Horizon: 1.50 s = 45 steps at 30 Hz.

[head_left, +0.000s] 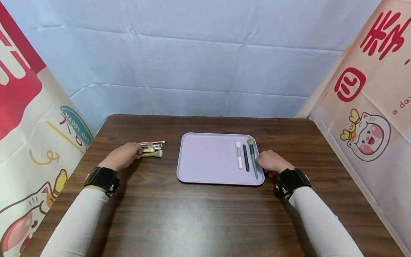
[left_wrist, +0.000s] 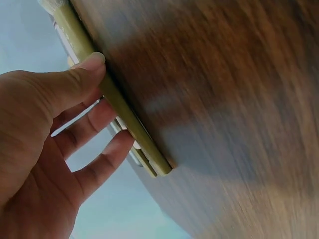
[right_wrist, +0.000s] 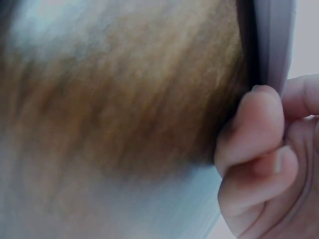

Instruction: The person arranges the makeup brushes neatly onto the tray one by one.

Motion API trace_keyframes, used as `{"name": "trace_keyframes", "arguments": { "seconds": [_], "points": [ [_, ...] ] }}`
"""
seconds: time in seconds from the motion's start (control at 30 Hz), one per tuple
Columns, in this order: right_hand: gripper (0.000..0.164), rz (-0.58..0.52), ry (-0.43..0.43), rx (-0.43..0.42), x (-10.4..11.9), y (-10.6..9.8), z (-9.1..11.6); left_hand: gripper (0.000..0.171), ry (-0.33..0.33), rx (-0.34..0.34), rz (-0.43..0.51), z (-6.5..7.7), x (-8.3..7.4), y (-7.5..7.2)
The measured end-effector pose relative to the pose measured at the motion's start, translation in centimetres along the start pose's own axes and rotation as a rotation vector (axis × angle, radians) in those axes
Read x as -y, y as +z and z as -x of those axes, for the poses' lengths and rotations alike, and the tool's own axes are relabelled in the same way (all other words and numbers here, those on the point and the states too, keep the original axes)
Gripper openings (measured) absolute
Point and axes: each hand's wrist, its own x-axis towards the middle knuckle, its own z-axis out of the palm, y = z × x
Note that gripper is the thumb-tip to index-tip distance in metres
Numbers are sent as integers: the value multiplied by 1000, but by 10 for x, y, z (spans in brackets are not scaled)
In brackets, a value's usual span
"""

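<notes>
At the left of the table my left hand (head_left: 123, 156) is at a bundle of several makeup brushes. In the left wrist view the thumb and fingers pinch an olive-green makeup brush (left_wrist: 115, 97) lying along the others, whose handles are partly hidden behind it. My right hand (head_left: 273, 163) is at the right side of the lilac tray (head_left: 205, 157), its fingers curled at the rim (right_wrist: 271, 47) and holding it. On the tray's right part lie a white-and-grey brush (head_left: 239, 155), a black brush (head_left: 245, 157) and a green brush (head_left: 252, 159), side by side.
The dark wood table (head_left: 192, 217) ends at a pale blue cloth (head_left: 192, 71) behind. Printed cloths hang on the left (head_left: 35, 142) and the right (head_left: 363, 117). Black bands are worn on both wrists.
</notes>
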Motion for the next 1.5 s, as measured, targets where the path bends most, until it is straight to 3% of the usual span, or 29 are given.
{"name": "trace_keyframes", "arguments": {
  "seconds": [0.3,0.57,1.03,1.27,1.5],
  "points": [
    [34,13,-15,-5,-2,-1,0,15,31,-15,32,3,-1,-8],
    [34,22,-22,-3,-4,-2,-1,18,47,-22,19,-3,-10,-15],
    [34,22,-13,0,-3,-1,-3,8,-61,-40,83,-19,-38,-20],
    [33,20,-9,1,-4,0,-3,10,-168,9,142,-23,-50,-23],
    [32,19,-11,10,-5,0,-3,11,-187,26,148,-28,-59,-23]
  ]
}}
